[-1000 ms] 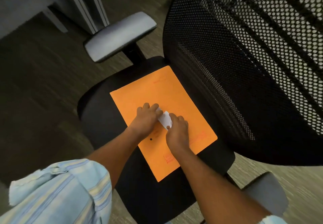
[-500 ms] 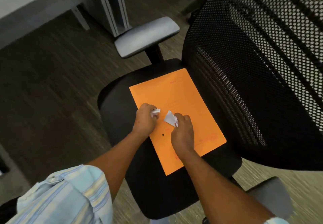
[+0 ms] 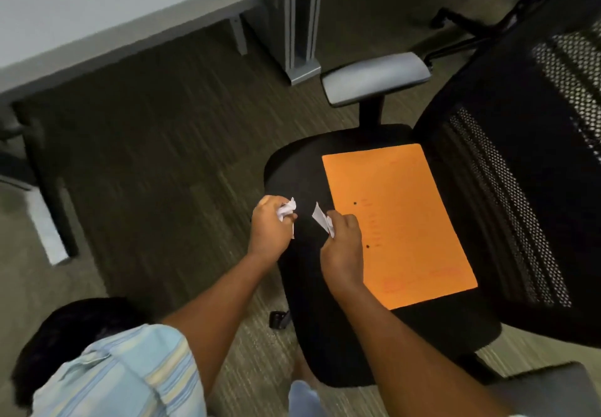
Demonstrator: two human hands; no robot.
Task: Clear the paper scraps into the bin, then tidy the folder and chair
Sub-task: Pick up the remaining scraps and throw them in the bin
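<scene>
1. Head view: the left hand (image 3: 271, 226) is closed on a crumpled scrap (image 3: 286, 211); the right hand (image 3: 341, 237) pinches a flatter scrap (image 3: 320, 216). Both hang over the seat's front edge, beside the folder (image 3: 398, 224).
2. The folder lies flat on the chair (image 3: 325, 335) seat, bare of scraps as far as I can see.
3. No bin is in view, so the step in hand looks like the carry to it.
4. To do it well, I would tighten each grip first. The flat scrap sticks out of the right fingers and could slip.
5. Find the bin before moving, and open the hands only once they are above it.
</scene>
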